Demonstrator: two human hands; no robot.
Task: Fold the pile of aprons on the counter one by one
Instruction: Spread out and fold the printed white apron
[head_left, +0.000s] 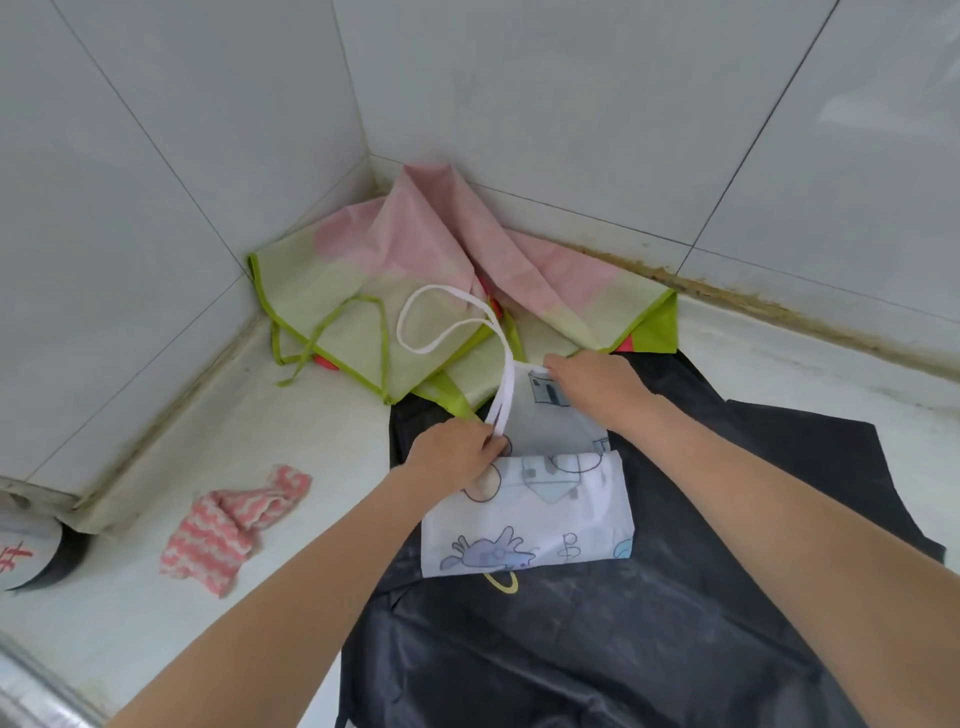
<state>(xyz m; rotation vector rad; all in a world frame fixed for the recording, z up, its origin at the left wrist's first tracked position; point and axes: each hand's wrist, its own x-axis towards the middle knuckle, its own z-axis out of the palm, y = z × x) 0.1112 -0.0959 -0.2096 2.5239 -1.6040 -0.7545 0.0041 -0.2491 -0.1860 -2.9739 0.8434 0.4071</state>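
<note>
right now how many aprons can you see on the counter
3. The white printed apron lies partly folded under both hands, on top of the black apron; the green and pink apron is bunched in the corner. Others may be hidden underneath.

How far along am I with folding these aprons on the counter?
No finished apron shows. In hand: the white cartoon-print apron, partly folded on top of the dark apron; your left hand pinches its white strap and your right hand holds its top edge. Left: finishing that one, then the dark apron under it and the crumpled pink and green apron in the corner.
</note>
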